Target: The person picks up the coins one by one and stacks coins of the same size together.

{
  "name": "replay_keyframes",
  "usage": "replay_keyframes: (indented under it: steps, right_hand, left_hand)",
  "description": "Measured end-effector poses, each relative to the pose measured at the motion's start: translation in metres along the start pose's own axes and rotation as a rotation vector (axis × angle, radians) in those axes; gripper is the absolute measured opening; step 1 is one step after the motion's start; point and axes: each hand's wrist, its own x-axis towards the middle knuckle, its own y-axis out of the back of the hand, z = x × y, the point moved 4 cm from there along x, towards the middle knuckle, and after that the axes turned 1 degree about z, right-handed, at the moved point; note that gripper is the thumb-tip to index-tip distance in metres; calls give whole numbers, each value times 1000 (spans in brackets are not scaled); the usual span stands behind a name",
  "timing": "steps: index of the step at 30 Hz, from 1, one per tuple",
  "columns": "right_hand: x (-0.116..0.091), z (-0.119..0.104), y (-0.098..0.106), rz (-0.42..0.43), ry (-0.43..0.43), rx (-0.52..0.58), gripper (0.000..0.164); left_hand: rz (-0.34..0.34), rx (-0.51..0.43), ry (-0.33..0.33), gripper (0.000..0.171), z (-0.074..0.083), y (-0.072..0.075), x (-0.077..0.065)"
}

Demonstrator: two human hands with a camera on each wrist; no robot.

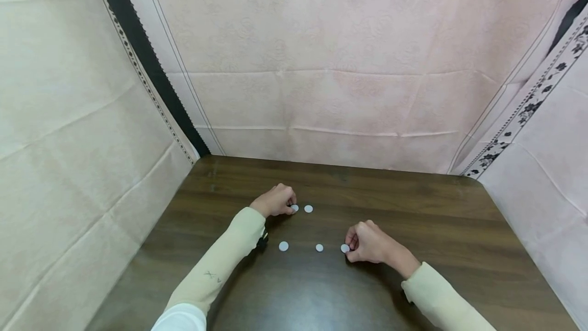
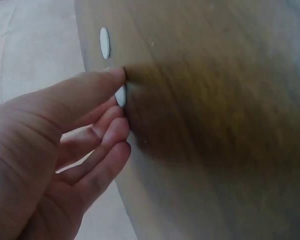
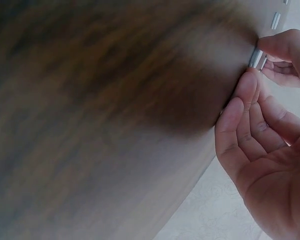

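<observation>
At the far side of the dark wooden table, my left hand [image 1: 276,201] pinches a flat white disc [image 1: 295,208] by its edge. Thumb and fingers close on that disc from both sides in the left wrist view, covering part of it. A second white disc [image 1: 309,209] lies just to its right. Nearer to me, my right hand [image 1: 371,243] holds another white disc [image 1: 345,248] between thumb and fingertips, right at the tabletop. Left of it, in a rough row, are a small white disc [image 1: 319,247] and a larger white disc [image 1: 283,246].
The brown table [image 1: 413,203] has a glossy wood-grain top. Pale cloth [image 1: 344,65] hangs behind its far edge, with more cloth [image 1: 82,126] on the left and patterned-border cloth [image 1: 546,178] on the right. A dark strip [image 1: 151,60] shows in the left corner.
</observation>
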Motion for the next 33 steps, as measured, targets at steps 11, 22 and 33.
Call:
replay_keyframes:
  steps: [11, 22, 33]
  right_hand:
    - [1, 1, 0, -6, 13, 5, 19]
    - [1, 2, 1, 0, 16, 2, 19]
    - [0, 1, 0, -15, 33, 15, 18]
  left_hand:
    - [-48, 37, 14, 9, 4, 4, 5]
    - [-30, 171, -49, 4, 8, -2, 13]
    - [-48, 208, -50, 12, 11, -3, 19]
